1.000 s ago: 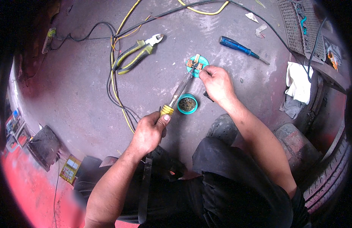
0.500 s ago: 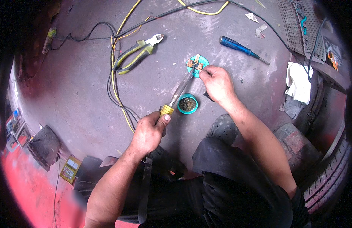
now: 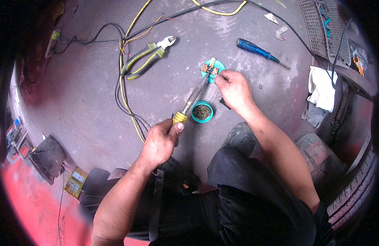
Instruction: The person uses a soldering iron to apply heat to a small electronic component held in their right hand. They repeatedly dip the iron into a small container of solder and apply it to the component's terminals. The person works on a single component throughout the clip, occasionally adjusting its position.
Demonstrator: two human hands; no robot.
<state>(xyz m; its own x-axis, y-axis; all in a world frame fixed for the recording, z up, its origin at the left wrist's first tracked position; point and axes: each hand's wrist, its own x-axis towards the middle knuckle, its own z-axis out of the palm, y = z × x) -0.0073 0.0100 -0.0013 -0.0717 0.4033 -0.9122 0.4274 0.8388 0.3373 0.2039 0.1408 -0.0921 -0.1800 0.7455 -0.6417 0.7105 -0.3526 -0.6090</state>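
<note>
My left hand [image 3: 161, 139] grips a soldering iron [image 3: 193, 97] by its yellow ribbed collar. The iron's thin tip reaches a small electrical part [image 3: 210, 68] with copper-coloured plates, lying on a teal round lid [image 3: 219, 65]. Beside the lid's near right edge, my right hand [image 3: 235, 88] is closed in a pinch, and what its fingertips hold is hidden. A teal round tin [image 3: 193, 115] with dark crumbly matter inside stands just right of the iron's barrel. Partly under my right wrist lies a small black piece [image 3: 225, 103].
Green-and-black pliers [image 3: 145, 60] lie on the floor at left, near yellow and black cables [image 3: 123, 84]. A blue screwdriver [image 3: 259, 52] rests at far right. Beyond are a perforated grey panel [image 3: 320, 30], a white cloth [image 3: 321, 89] and a tyre [image 3: 355, 192].
Both hands, the soldering iron and the part on the lid look almost unmoved; I see only a slight shift of the right fingertips, if any.
</note>
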